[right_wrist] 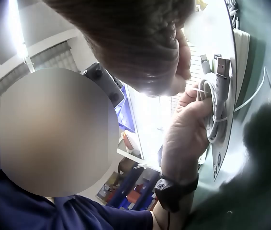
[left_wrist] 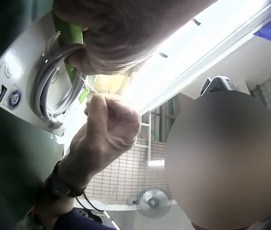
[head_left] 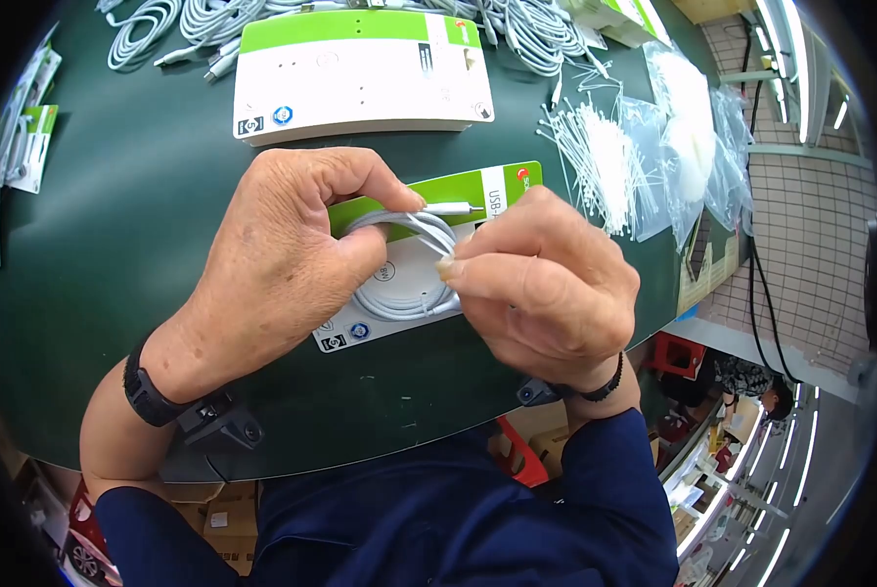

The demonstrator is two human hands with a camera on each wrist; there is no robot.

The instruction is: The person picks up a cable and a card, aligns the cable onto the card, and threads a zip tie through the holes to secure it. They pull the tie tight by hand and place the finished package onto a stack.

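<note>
A coiled light-grey USB cable (head_left: 399, 314) lies against a green and white packaging card (head_left: 516, 186). My left hand (head_left: 282, 249) holds the coil between thumb and forefinger, beside a slim connector (head_left: 448, 208). On the coil's other side, my right hand (head_left: 556, 284) pinches a thin white cable tie (left_wrist: 92, 85) between thumb and forefinger. In the right wrist view a USB-A plug (right_wrist: 223, 67) stands up from the coil, and another white tie strand (right_wrist: 257, 93) sticks out past the card's edge. The right fingertips partly hide the tie.
A stack of similar cards (head_left: 360, 78) stands behind my hands. Coiled cables (head_left: 531, 39) lie along the back. Loose white ties (head_left: 600, 161) and clear plastic bags (head_left: 688, 108) are at the right. Packed cards (head_left: 32, 152) sit at the far left of the green table (head_left: 115, 254).
</note>
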